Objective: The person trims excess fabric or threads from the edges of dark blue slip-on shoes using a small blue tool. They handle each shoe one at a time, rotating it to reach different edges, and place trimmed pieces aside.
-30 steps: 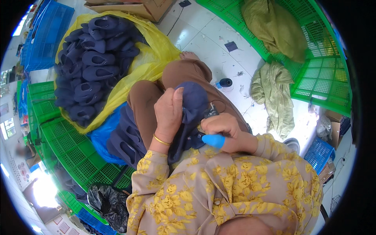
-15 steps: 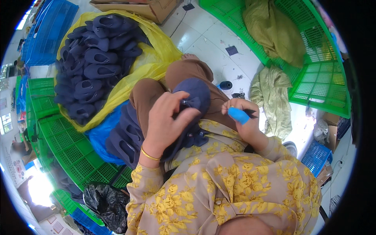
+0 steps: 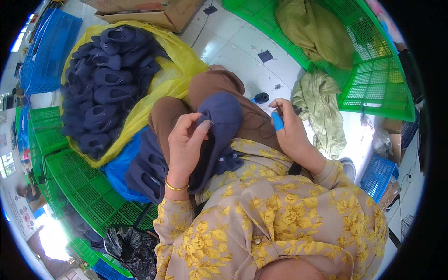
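Note:
A navy fabric slipper (image 3: 226, 111) lies across my lap with its rounded toe up. My left hand (image 3: 184, 142), a gold bangle at its wrist, pinches the slipper's edge, where a small pale spot shows between thumb and forefinger. To the right, apart from the slipper, my right hand (image 3: 294, 128) is closed around a small dark tool (image 3: 280, 111), mostly hidden by the fingers; its kind is unclear. Blue tape (image 3: 277, 121) wraps one digit of that hand. More navy slippers (image 3: 147, 175) rest against my left thigh.
A heap of navy slippers (image 3: 112, 78) fills a yellow plastic sack (image 3: 179, 70) at the left. Green crates (image 3: 378, 88) stand at both sides. A dark thread spool (image 3: 262, 98) and a pale green cloth (image 3: 322, 107) lie on the floor. Below left is a black bag (image 3: 128, 247).
My left hand has shifted slightly and its thumb and forefinger have come together at the slipper's edge. My right hand has turned, fingers pointing more upward. The view has shifted a little.

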`<state>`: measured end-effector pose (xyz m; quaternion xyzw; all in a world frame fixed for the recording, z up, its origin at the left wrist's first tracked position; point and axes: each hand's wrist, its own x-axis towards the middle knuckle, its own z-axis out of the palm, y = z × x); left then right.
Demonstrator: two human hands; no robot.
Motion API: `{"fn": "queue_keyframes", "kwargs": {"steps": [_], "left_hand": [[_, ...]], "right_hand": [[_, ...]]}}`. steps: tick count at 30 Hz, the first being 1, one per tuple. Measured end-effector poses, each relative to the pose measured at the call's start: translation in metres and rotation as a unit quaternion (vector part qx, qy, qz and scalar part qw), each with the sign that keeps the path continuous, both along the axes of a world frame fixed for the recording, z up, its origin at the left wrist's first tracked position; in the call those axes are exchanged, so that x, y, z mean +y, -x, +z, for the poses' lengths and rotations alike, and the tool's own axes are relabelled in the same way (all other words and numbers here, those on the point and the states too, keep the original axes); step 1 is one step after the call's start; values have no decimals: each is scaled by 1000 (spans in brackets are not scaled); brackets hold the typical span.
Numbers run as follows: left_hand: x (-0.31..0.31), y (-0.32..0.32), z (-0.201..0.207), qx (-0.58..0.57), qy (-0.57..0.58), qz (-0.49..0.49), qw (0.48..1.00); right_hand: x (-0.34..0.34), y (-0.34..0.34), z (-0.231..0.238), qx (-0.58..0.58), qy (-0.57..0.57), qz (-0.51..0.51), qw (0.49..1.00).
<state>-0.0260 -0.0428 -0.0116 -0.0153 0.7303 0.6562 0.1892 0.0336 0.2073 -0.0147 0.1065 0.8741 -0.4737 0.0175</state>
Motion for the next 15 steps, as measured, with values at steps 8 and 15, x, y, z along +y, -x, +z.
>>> {"fn": "queue_keyframes", "kwargs": {"steps": [8, 15], "left_hand": [[5, -3, 3, -35, -66, 34, 997], [6, -3, 3, -31, -73, 36, 996]], "right_hand": [[-44, 24, 25, -56, 141, 157, 976], [-47, 31, 28, -122, 149, 165, 967]]}}
